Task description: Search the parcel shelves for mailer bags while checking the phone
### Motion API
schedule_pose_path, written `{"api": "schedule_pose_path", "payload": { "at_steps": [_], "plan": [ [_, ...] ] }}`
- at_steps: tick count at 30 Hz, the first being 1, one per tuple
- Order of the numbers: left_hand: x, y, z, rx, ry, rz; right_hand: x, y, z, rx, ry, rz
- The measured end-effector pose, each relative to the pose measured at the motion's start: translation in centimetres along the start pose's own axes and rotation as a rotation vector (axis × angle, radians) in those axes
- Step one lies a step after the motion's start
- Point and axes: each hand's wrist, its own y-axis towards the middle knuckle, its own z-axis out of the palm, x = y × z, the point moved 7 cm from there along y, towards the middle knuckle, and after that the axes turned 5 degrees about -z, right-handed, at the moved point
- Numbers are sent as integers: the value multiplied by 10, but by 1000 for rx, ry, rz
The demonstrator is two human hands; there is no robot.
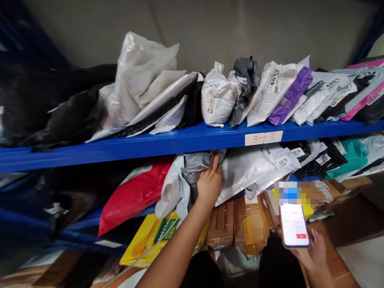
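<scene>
My left hand (pixel 209 182) reaches into the row of parcels on the second shelf. Its fingers are stretched upward against a crumpled grey mailing bag (pixel 195 165), and some fingertips are partly hidden under the shelf edge. A white mailing bag (pixel 169 192) leans just left of it. To its right lies a silvery-white bag labelled 4019 (pixel 255 170). Low on the right, my right hand (pixel 316 250) is closed around a smartphone (pixel 294 230). The phone's screen is lit white with a red button, and a blurred patch covers its top end.
A blue shelf beam (pixel 180 142) with a paper tag reading 3-3 (pixel 264 138) runs above my left hand. Bagged parcels line the upper shelf, including a purple one (pixel 291 96). A red bag (pixel 135 196) is at left; cardboard boxes (pixel 250 226) and a yellow bag (pixel 144 240) sit below.
</scene>
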Motion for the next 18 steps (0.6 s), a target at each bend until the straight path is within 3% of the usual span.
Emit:
{"api": "schedule_pose_path", "payload": {
  "at_steps": [4, 10, 14, 18],
  "plan": [
    [9, -1, -5, -21, -65, -6, 22, 21, 35, 85, -54, -56],
    [-19, -19, 14, 188, -78, -10, 53, 50, 85, 115, -147, -372],
    [-36, -30, 36, 349, -79, 57, 50, 55, 89, 81, -171, -443],
    [-20, -19, 36, 253, -55, 4, 38, 57, 72, 71, -128, -370]
  ]
}}
